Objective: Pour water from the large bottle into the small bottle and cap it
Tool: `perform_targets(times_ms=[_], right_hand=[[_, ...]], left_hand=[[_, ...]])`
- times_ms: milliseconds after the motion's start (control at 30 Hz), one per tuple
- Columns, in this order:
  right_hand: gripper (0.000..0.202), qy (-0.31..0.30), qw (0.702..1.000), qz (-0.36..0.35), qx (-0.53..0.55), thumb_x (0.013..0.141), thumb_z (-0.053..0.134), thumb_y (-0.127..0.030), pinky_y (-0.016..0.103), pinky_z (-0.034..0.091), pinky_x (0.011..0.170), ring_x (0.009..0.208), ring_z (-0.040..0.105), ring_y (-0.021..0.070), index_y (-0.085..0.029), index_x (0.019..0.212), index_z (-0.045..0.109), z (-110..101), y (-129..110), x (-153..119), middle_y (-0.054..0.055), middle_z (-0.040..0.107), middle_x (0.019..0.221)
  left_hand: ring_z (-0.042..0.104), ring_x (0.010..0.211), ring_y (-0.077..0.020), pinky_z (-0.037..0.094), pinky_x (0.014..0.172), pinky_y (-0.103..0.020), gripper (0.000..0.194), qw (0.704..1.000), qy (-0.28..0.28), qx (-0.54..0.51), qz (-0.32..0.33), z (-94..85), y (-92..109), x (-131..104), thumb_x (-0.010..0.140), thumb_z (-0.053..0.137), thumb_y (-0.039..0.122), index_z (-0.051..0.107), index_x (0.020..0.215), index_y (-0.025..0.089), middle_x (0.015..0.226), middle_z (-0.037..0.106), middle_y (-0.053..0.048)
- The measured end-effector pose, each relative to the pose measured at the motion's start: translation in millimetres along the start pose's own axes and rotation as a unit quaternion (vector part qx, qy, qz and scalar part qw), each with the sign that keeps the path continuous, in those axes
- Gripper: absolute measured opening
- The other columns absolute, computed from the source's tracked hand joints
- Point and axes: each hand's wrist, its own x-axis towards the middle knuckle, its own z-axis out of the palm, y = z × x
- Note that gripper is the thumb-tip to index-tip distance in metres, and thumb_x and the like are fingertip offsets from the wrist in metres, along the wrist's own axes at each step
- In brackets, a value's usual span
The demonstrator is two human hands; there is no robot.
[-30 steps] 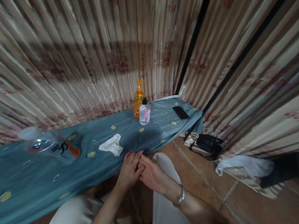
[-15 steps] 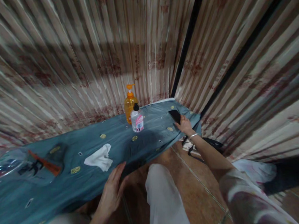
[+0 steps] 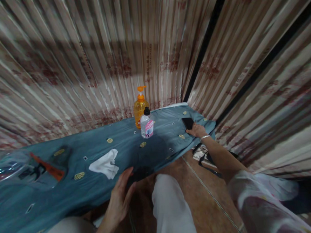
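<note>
My right hand (image 3: 197, 130) reaches to the far right end of a cloth-covered bench, its fingers closed on the near edge of a black phone (image 3: 187, 123). The phone lies low over the cloth; whether it rests on it I cannot tell. My left hand (image 3: 120, 197) is held at the bench's front edge, thumb and fingers apart, with nothing in it. Just beyond it lies a crumpled white cloth (image 3: 105, 164). Between the hands, farther back, stand a clear pump bottle (image 3: 147, 127) with a black top and pink label, and an orange pump bottle (image 3: 139, 110) partly behind it.
The bench (image 3: 93, 138) has a teal patterned cover. At its left lies a clear plastic package (image 3: 13, 171) with an orange strip. Pleated curtains (image 3: 102, 63) and dark poles (image 3: 206, 43) rise behind. A strapped bag (image 3: 204, 157) sits on the tiled floor.
The whole view has shifted slightly, so things appear farther right. The phone looks turned a little in my right hand. My left hand has barely moved.
</note>
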Motion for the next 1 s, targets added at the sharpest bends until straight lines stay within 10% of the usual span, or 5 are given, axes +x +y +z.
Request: perform_targets(times_ms=[333, 433, 567, 800, 1000], right_hand=[[0.034, -0.109, 0.96, 0.007, 0.257, 0.08, 0.071, -0.054, 0.036, 0.062, 0.075, 0.081, 0.076, 0.0253, -0.021, 0.082, 0.066, -22, 35, -115, 0.009, 0.077, 0.081], [0.05, -0.211, 0.866, 0.0, 0.453, 0.069, 0.08, -0.06, 0.038, 0.064, 0.076, 0.078, 0.076, 0.0246, -0.021, 0.098, 0.072, -11, 32, -177, 0.009, 0.08, 0.09], [0.065, -0.267, 0.809, -0.046, 0.521, 0.072, 0.082, -0.06, 0.038, 0.062, 0.081, 0.083, 0.077, 0.024, -0.021, 0.122, 0.067, 13, -16, -246, 0.008, 0.081, 0.099], [0.089, -0.196, 0.888, -0.27, 0.317, 0.074, 0.08, -0.049, 0.054, 0.054, 0.106, 0.119, 0.071, 0.0349, -0.016, 0.15, 0.049, 60, -131, -314, 0.017, 0.073, 0.129], [0.065, -0.137, 0.855, -0.39, 0.314, 0.089, 0.069, -0.051, 0.053, 0.046, 0.117, 0.138, 0.059, 0.0325, -0.02, 0.144, 0.057, 76, -168, -324, 0.016, 0.063, 0.148]], left_hand=[[0.074, 0.111, -0.03, 0.053, 0.11, -0.051, 0.069, 0.948, 0.061, -0.28, -0.141, 13.8, 25, 8, 0.075, 0.071, 0.073, 0.072, 0.121, 0.02, 0.126, 0.075, -0.016], [0.075, 0.106, -0.0297, 0.057, 0.104, -0.049, 0.07, 0.911, 0.052, -0.369, -0.176, 16.2, 38, 7, 0.068, 0.079, 0.071, 0.075, 0.113, 0.018, 0.119, 0.078, -0.017], [0.075, 0.103, -0.0292, 0.059, 0.098, -0.047, 0.063, 0.857, 0.019, -0.471, -0.206, 15.1, 58, 4, 0.069, 0.083, 0.063, 0.076, 0.11, 0.016, 0.116, 0.078, -0.017], [0.065, 0.132, -0.028, 0.047, 0.118, -0.045, 0.054, 0.759, 0.092, -0.621, -0.17, -18.9, 75, 5, 0.087, 0.069, 0.055, 0.068, 0.131, 0.024, 0.13, 0.075, -0.008], [0.066, 0.132, -0.0264, 0.048, 0.118, -0.041, 0.05, 0.733, 0.159, -0.637, -0.176, -65.7, 61, 17, 0.092, 0.062, 0.054, 0.07, 0.128, 0.02, 0.127, 0.077, -0.007]])
